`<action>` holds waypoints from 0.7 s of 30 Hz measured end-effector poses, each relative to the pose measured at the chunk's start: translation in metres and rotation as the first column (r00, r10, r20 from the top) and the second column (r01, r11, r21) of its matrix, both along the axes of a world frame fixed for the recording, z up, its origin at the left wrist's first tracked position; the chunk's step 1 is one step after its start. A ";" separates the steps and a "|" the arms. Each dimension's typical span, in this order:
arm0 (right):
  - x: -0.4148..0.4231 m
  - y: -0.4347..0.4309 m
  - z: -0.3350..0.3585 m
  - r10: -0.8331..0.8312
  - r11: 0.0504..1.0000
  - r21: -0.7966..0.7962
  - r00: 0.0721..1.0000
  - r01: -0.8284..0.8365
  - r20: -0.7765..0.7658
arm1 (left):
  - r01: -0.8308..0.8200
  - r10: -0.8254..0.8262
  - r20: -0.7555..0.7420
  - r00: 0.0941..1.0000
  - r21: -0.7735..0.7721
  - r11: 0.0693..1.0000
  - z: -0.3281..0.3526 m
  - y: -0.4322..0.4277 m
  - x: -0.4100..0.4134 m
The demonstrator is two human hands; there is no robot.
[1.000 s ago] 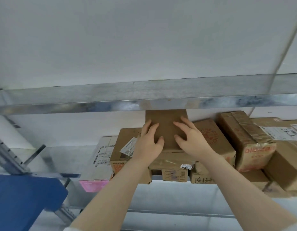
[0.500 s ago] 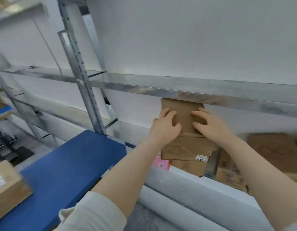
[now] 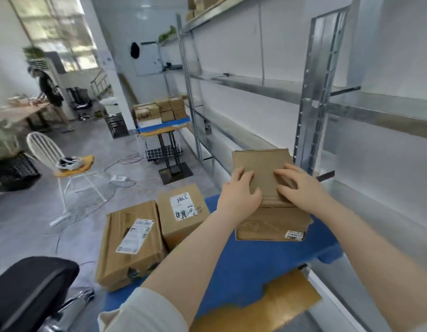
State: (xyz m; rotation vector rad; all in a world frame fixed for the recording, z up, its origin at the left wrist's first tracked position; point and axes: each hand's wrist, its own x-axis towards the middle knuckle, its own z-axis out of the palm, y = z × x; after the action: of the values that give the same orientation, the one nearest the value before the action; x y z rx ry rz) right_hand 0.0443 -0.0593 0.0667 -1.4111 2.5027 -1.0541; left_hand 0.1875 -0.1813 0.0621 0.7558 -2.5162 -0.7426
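The cardboard box (image 3: 260, 161) is right of the frame's centre, in front of the metal shelving (image 3: 313, 116) and above the blue worktop (image 3: 250, 264); whether it touches the worktop cannot be told. The left grip (image 3: 240, 191) and right grip (image 3: 302, 188) lie side by side on its top, fingers bent over the flap, holding the box between them. A small white sticker (image 3: 295, 235) at the box's lower right corner carries digits too blurred to read surely. Left of it, a second box (image 3: 183, 233) bears a white label (image 3: 183, 207) handwritten "98LL"
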 end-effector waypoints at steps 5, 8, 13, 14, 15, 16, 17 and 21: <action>-0.006 -0.091 -0.013 0.123 0.992 0.017 0.992 -0.124 0.028 | -0.103 0.105 -0.037 0.994 0.040 0.994 -0.029 -0.073 0.008; -0.021 -0.124 -0.027 0.168 0.985 0.040 0.985 -0.170 0.046 | -0.125 0.127 -0.025 0.992 0.067 0.990 -0.048 -0.101 -0.002; -0.054 -0.171 -0.060 0.259 0.963 0.049 0.958 -0.267 0.120 | -0.186 0.183 0.039 0.982 0.105 0.977 -0.079 -0.129 -0.021; -0.060 -0.179 -0.068 0.281 0.956 0.048 0.950 -0.289 0.137 | -0.201 0.197 0.053 0.979 0.109 0.973 -0.086 -0.132 -0.024; -0.066 -0.186 -0.076 0.301 0.949 0.054 0.942 -0.312 0.151 | -0.222 0.215 0.074 0.974 0.110 0.969 -0.093 -0.135 -0.027; -0.070 -0.192 -0.085 0.317 0.942 0.062 0.934 -0.331 0.164 | -0.242 0.232 0.103 0.967 0.104 0.965 -0.099 -0.138 -0.028; -0.073 -0.197 -0.094 0.330 0.935 0.070 0.927 -0.346 0.180 | -0.257 0.244 0.136 0.960 0.092 0.962 -0.106 -0.140 -0.029; -0.078 -0.206 -0.135 0.357 0.920 0.080 0.906 -0.383 0.229 | -0.278 0.275 0.278 0.920 -0.029 0.960 -0.131 -0.144 -0.027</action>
State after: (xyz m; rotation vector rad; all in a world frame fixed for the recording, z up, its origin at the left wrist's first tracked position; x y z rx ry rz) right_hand -0.0336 -0.2654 -0.0679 -1.5630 2.0072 -0.9015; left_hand 0.1603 -0.3258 -0.0693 1.2687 -2.5681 -0.5851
